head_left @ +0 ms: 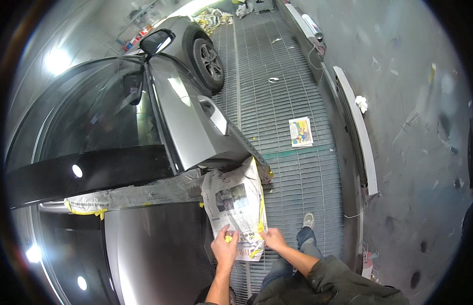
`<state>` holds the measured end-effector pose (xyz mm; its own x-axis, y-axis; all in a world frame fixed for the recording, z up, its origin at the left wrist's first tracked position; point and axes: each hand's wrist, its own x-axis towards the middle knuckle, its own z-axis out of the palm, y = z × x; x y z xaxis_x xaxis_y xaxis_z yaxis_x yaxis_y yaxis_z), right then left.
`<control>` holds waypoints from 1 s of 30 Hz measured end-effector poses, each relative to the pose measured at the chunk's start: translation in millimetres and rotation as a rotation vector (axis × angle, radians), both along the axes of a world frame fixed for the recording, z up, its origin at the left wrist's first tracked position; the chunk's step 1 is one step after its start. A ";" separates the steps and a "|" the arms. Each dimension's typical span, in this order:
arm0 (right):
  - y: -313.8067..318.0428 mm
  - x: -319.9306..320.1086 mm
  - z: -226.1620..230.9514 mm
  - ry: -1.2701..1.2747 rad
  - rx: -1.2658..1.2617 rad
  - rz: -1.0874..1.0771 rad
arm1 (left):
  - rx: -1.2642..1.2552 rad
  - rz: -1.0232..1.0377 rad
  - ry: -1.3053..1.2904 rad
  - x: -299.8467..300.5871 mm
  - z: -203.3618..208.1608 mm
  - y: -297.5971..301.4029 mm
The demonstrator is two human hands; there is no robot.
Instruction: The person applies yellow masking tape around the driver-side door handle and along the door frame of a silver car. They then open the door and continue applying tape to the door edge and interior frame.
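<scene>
A newspaper sheet (235, 195) with yellow masking tape (260, 226) along its right edge hangs from the lower end of the open grey car door (183, 109). My left hand (225, 248) is in front of the sheet's lower left part, fingers closed round a crumpled bit of yellow tape (228, 238). At the lower right edge, my right hand (273, 239) pinches the taped border of the newspaper. Masking paper (145, 193) with yellow tape runs along the car's body between the front door and the dark rear panel (155, 244).
Metal floor grating (282, 188) lies beside the car, with a printed paper (300, 132) on it. A long white strip (356, 129) leans at the grey wall (409, 101). The front wheel (208, 60) and crumpled paper (214, 19) are farther off. My shoe (308, 220) stands on the grating.
</scene>
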<state>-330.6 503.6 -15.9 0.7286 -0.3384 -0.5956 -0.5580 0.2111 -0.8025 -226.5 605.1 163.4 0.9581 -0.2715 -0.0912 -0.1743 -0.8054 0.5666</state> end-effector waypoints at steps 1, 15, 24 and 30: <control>5.4 -7.8 -7.6 -0.004 -0.025 -0.004 | 0.006 -0.059 -0.089 9.3 -7.7 4.3; 125.4 -64.1 -97.0 0.060 0.028 -0.135 | 0.273 -0.489 -0.216 130.9 -156.5 -142.5; 140.1 -72.8 -99.7 0.029 0.028 -0.177 | 0.410 -0.520 -0.248 123.1 -227.8 -126.8; 170.9 -124.4 -162.2 0.186 0.106 0.082 | 0.726 -0.608 -0.071 110.4 -313.0 -41.6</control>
